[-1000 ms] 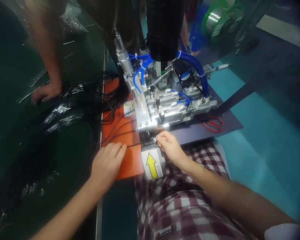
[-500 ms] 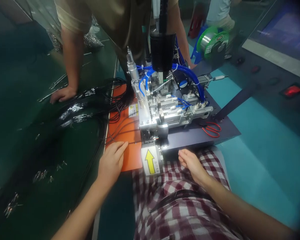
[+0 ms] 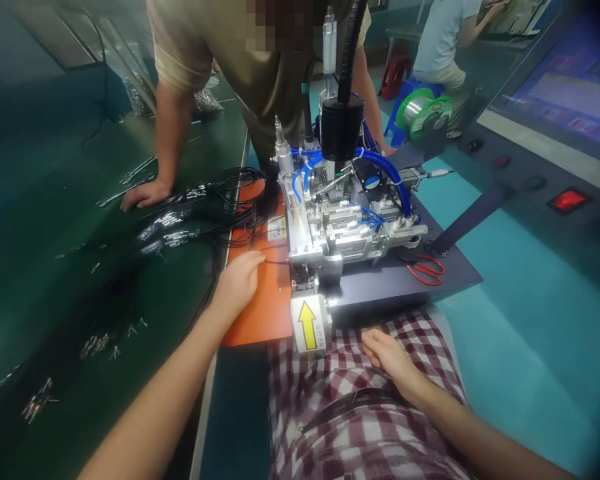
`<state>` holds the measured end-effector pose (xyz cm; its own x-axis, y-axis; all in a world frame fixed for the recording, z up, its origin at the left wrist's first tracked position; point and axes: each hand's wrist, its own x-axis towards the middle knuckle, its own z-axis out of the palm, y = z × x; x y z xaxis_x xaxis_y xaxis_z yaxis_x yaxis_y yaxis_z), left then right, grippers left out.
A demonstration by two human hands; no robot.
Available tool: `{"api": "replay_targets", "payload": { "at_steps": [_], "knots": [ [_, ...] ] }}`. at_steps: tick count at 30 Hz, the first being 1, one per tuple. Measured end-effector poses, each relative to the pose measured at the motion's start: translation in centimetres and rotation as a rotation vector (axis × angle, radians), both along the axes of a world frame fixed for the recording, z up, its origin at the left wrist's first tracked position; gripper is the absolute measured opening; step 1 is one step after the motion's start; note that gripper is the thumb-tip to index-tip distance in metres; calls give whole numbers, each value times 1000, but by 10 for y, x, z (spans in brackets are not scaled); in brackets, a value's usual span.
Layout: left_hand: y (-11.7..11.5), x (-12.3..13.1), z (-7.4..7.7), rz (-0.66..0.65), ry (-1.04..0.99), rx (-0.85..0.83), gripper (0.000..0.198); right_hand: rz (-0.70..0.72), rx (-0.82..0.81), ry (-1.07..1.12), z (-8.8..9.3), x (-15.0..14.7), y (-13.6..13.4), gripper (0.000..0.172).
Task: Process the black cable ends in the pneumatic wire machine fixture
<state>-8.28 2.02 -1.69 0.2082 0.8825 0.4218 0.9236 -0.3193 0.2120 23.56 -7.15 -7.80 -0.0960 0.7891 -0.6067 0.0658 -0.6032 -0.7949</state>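
Observation:
My left hand (image 3: 240,283) is closed on a thin black cable (image 3: 277,262) over the orange plate (image 3: 260,313). From my fingertips the cable runs right into a metal machine (image 3: 350,233) with blue air tubes. My right hand (image 3: 387,353) hovers above my checked clothing, its fingers curled together with nothing showing in them. Between my hands, at the machine's front, sits a white block with a yellow arrow (image 3: 309,325). Several black cables (image 3: 247,207) lie bundled beyond my left hand.
Red-handled scissors (image 3: 427,269) rest on the machine's dark base. A co-worker's hand (image 3: 147,193) leans on the green table at left, among cable bundles with bare ends. A wire spool (image 3: 423,113) stands behind the machine. At right is a control panel with a lit red switch (image 3: 570,200).
My left hand has moved forward with its cable, away from the arrow block. My right hand has dropped back toward my lap. The view has tilted up a little.

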Motion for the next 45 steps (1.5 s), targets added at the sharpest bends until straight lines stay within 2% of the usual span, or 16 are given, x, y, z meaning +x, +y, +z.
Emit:
{"api": "replay_targets", "payload": {
  "at_steps": [3,6,9,13,16,18,24,27,30,33,35,37,39,40,43,45],
  "knots": [
    [25,5,0,17,-47,-14,33,30,15,-3,2,0,-5,42],
    [19,11,9,29,-49,-33,35,90,25,3,1,4,-14,46],
    [-16,8,25,75,-34,-56,35,201,53,-39,-6,14,-25,47],
    [-87,-18,46,280,-34,-88,24,338,47,-74,-17,26,-34,48],
    [-131,-37,50,379,-10,-185,18,361,10,-67,-15,26,-35,50],
    [-147,-41,46,436,6,-221,18,372,-9,-64,-9,21,-33,51],
    [-142,-34,33,598,39,-234,17,477,36,-38,20,4,-23,45],
    [-135,-35,42,600,37,-291,16,522,56,-40,33,3,-22,37],
    [-132,-34,62,614,23,-330,13,565,99,-65,48,3,-22,32],
    [-124,-20,84,494,-183,-479,18,609,126,-66,71,-9,-20,33],
    [-114,-1,91,295,-638,-674,28,607,110,82,90,-24,-15,35],
    [-102,21,86,151,-915,-719,33,510,40,355,107,-41,-7,46],
    [-92,39,73,94,-816,-603,31,381,-144,555,116,-54,3,59],
    [-89,46,66,80,-666,-508,26,328,-144,569,118,-57,8,57],
    [-85,53,52,17,-140,-247,23,295,17,408,114,-56,20,41],
    [-87,53,52,-66,75,-145,25,300,123,292,108,-51,23,29]
  ]
}}
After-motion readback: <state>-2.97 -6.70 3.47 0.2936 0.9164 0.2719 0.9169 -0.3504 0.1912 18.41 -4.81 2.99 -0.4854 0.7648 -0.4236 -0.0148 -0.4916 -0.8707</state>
